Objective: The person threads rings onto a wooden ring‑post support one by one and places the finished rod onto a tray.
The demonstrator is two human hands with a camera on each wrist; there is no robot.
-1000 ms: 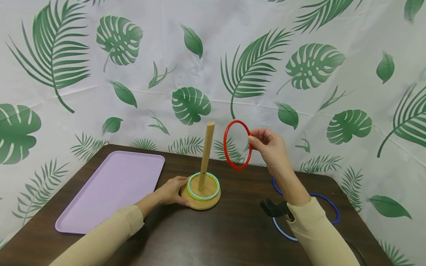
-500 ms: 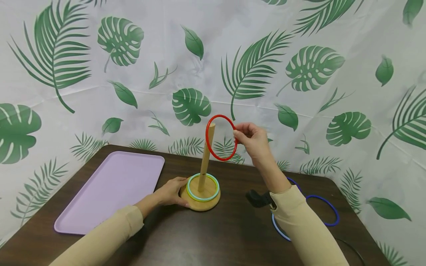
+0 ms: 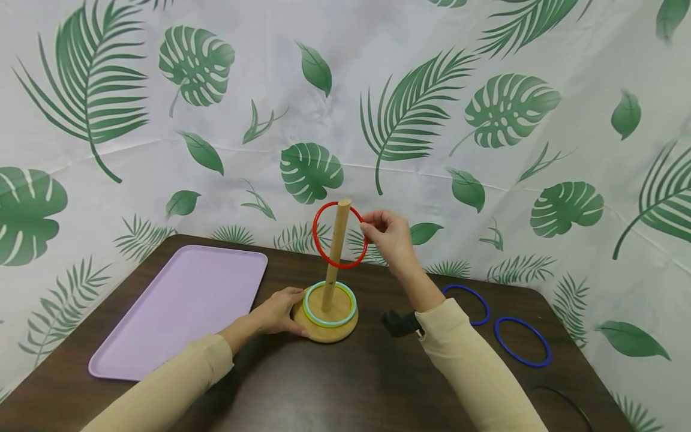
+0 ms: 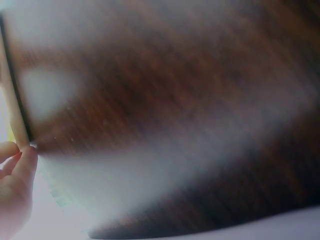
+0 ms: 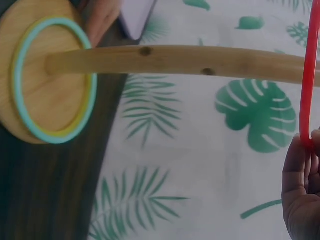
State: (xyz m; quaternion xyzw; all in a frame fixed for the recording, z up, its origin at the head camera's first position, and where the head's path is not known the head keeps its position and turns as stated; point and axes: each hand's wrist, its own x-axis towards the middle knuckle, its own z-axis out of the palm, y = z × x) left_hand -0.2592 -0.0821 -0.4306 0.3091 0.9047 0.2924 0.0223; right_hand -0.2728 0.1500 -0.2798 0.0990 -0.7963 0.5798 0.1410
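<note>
A wooden ring-toss stand (image 3: 326, 333) with a round base and upright peg (image 3: 337, 240) stands mid-table. A turquoise ring (image 3: 353, 303) lies over a yellow ring (image 3: 308, 315) around the peg's foot. My left hand (image 3: 278, 310) grips the base's left edge; in the left wrist view its fingers pinch the rim. Between thumb and fingertips, my right hand (image 3: 390, 237) pinches a red ring (image 3: 317, 234) by its right side. That ring is tilted, its upper edge behind the peg's top and its lower edge crossing in front. In the right wrist view the red ring (image 5: 307, 80) crosses the peg near its tip.
A lilac tray (image 3: 189, 300) lies left, partly under the left forearm. Two dark blue rings (image 3: 522, 342) lie on the table at right, near a black cable (image 3: 567, 401). A leaf-print cloth (image 3: 259, 198) hangs behind the table. A black device sits at the right wrist.
My right hand has carried the red ring leftward, from beside the peg to around its upper part. The right sleeve now hides a light blue ring at right. The left hand stays put.
</note>
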